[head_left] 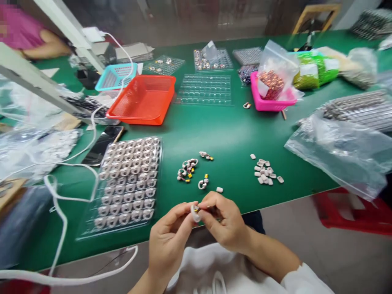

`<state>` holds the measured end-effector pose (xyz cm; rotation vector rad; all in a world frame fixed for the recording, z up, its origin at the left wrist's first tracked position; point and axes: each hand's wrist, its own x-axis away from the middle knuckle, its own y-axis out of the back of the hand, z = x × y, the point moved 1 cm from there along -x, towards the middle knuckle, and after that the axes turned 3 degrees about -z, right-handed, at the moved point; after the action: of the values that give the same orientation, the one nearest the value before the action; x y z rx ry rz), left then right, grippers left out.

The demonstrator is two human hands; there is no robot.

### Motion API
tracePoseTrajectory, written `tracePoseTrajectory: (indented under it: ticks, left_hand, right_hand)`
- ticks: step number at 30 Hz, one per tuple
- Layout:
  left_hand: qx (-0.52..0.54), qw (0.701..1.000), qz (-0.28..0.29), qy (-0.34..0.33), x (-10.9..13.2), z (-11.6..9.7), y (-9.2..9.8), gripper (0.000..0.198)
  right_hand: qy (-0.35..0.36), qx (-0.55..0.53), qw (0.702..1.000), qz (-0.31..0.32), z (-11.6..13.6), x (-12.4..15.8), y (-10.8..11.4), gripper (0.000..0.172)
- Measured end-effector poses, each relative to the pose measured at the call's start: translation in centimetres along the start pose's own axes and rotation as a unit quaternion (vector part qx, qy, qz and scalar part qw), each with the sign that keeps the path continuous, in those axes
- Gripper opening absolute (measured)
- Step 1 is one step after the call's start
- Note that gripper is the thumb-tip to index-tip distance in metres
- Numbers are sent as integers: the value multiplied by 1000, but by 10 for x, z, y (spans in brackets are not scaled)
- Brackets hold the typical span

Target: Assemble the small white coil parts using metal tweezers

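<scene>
At the table's front edge, my left hand point(171, 234) pinches a small white ring-shaped piece point(194, 214) between thumb and fingers. The thumb and forefinger of my right hand point(227, 222) close on the same piece from the other side, by a small golden part on it. Just beyond my hands lie several similar ring-shaped pieces point(185, 168) with golden ends, and one more such piece point(202, 182) closer by. A single white capsule-like piece point(219, 190) rests above my right hand. More small white pieces point(263, 172) sit in a loose group farther right.
A clear tray point(87, 233) filled with ring-shaped pieces lies left, beside a phone point(102, 145) and a white cable point(63, 220). Behind are a red basket point(147, 116), an unfilled clear tray point(205, 90), a pink basket point(269, 106) and plastic bags point(343, 151). Another person's arm point(50, 45) shows far left.
</scene>
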<state>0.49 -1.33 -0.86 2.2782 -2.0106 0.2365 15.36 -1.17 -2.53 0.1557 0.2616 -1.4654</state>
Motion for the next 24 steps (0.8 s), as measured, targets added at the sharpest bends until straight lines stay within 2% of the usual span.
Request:
tracePoseTrajectory:
  ticks: [2,4,6,8,10,12,13,15,19,21,24]
  left_hand:
    - [8,999,-5,36,-1,2,0,19]
    - [11,998,0,58,-2,2,0,24]
    - [10,997,1,71,-5,1,-1,25]
    - [6,997,-2,79,-7,1,-1,24]
    - [-3,996,-3,85,-10,1,-1,24]
    - [-15,996,3,88,-13,2,-3,21]
    - [-22,996,8,89,-15,3,-4,20]
    - [-29,995,22,89,-18,5,-8,17]
    - [-15,995,45,85,-24,11,-13,14]
    - [0,994,57,92,-25,16,-15,15]
    - [31,991,69,111,-27,21,-15,20]
  right_hand:
    - [12,48,998,42,9,-5,11,9]
    - [11,118,991,58,19,-9,32,12]
    - [5,198,980,17,24,-12,64,12]
    - [-13,254,965,-62,23,-16,106,12]
    - [-42,383,907,-171,20,-20,151,10]
    - [-53,484,855,-181,17,-26,186,11]
    - [-60,511,843,-160,16,-30,198,12]
    - [-70,540,834,-89,16,-36,210,14]
    - [-87,582,808,39,15,-47,207,21]
    - [-91,603,790,59,10,-51,205,22]
    - [-79,615,783,46,2,-54,207,19]
